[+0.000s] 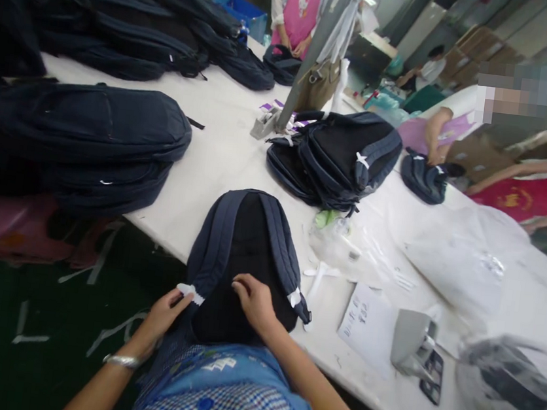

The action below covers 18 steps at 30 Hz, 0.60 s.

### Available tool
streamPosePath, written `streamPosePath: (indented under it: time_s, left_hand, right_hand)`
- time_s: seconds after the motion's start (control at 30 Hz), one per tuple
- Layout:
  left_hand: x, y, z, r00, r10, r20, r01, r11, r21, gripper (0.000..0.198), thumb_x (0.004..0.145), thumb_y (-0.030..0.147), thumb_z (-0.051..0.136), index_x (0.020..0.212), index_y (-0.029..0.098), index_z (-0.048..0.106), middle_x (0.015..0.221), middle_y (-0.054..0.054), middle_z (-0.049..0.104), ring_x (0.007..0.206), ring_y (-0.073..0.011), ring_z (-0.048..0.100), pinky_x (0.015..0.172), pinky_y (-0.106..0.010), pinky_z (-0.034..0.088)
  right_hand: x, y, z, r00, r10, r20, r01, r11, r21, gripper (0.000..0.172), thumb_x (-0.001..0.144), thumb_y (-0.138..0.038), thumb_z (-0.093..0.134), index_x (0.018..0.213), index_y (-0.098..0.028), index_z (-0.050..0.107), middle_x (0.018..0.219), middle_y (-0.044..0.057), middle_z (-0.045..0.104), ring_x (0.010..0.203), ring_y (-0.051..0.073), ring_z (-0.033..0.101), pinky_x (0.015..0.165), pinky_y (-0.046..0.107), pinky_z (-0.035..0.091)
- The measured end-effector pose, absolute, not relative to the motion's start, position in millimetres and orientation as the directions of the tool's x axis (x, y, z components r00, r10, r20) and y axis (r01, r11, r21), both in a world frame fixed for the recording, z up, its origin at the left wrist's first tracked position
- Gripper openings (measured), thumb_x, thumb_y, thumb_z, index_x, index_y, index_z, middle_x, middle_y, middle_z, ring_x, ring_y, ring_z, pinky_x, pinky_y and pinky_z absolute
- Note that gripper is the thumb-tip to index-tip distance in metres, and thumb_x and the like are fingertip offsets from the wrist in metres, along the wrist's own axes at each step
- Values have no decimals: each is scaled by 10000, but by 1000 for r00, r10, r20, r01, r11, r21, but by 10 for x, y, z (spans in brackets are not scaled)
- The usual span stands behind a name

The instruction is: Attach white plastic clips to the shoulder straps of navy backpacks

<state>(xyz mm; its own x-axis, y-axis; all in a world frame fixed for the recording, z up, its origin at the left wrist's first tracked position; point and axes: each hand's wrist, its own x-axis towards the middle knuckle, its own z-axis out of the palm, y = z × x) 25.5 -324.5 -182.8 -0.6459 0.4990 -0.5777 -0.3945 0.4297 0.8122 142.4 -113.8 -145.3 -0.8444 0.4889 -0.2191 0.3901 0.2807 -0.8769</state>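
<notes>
Already, white wraps (294, 297) sat on both straps (227, 239) of the backpack (256, 246); left hand (161, 319) pinched one wrap, fastening unconfirmed; right hand (258, 306) curled, grip indeterminable.

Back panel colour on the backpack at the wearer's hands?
Black. The back panel shows best in the head view, the only one.

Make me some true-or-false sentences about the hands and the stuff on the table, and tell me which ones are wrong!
1. The left hand pinches a small white wrap on a navy-and-black fabric backpack. True.
2. A white rectangular handwritten paper sheet lies on the long white table. True.
3. The right hand holds that sheet. False: it is over the backpack's black back panel.
4. The shiny silver metal bracelet is worn on the right wrist. False: it is on the left.
</notes>
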Motion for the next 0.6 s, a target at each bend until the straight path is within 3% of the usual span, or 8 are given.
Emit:
streamPosePath:
  time_s: [0.1, 0.13, 0.2, 0.27, 0.37, 0.53, 0.6]
  left_hand:
    - [181, -3244, -1748, -569, 504, -650, -444, 477, 758, 566, 705, 545, 669, 1094, 133, 651, 1083, -113, 708, 1039, -290, 638, 968, -417, 462]
    - [136, -3231, -1732, -554, 499, -667, -456, 488, 744, 560, 698, 542, 678, 1076, 130, 657, 1063, -110, 714, 1025, -287, 645, 966, -415, 466]
    - [-4, -3188, -1708, -548, 478, -686, -481, 492, 726, 535, 688, 529, 694, 1039, 126, 667, 1019, -104, 727, 994, -283, 658, 952, -409, 478]
    - [-219, -3133, -1682, -590, 451, -669, -476, 474, 740, 514, 679, 510, 709, 1025, 132, 669, 991, -95, 734, 982, -280, 663, 942, -401, 486]
    - [-615, -3057, -1636, -672, 438, -598, -381, 488, 785, 506, 661, 507, 721, 1028, 162, 671, 998, -71, 735, 996, -276, 656, 951, -389, 476]
    - [-1010, -3041, -1607, -624, 546, -559, -130, 633, 763, 525, 637, 570, 698, 968, 163, 696, 979, -75, 740, 981, -300, 653, 956, -401, 453]
    - [-1034, -3089, -1632, -599, 569, -563, -82, 656, 750, 548, 633, 594, 684, 947, 145, 697, 978, -91, 737, 979, -312, 650, 942, -405, 457]
  right_hand:
    - [1922, -725, -1314, -692, 722, 9, 507, 495, -706, 278, 912, -348, 475, 1111, -226, 626, 1128, 84, 649, 1070, 224, 576, 970, 372, 415]
    - [2078, -610, -1325, -632, 775, 14, 585, 489, -647, 306, 893, -362, 500, 1134, -215, 618, 1161, 102, 633, 1106, 244, 557, 982, 396, 407]
    - [2320, -458, -1410, -540, 834, -110, 717, 388, -579, 363, 838, -403, 568, 1132, -197, 624, 1121, 119, 647, 1045, 260, 591, 923, 400, 447]
    - [2438, -425, -1524, -504, 815, -285, 773, 279, -569, 365, 789, -422, 619, 1071, -193, 655, 970, 94, 689, 882, 236, 641, 810, 358, 486]
    - [2390, -544, -1635, -560, 694, -451, 740, 175, -649, 255, 759, -388, 639, 911, -192, 698, 787, 42, 692, 735, 188, 634, 698, 294, 475]
    - [2083, -793, -1651, -623, 606, -495, 628, 10, -778, 410, 700, -404, 693, 1053, -197, 660, 864, 18, 668, 744, 151, 591, 711, 266, 450]
    - [2022, -837, -1636, -617, 584, -527, 622, -47, -781, 350, 689, -412, 703, 945, -175, 677, 753, -1, 640, 688, 141, 565, 667, 254, 433]
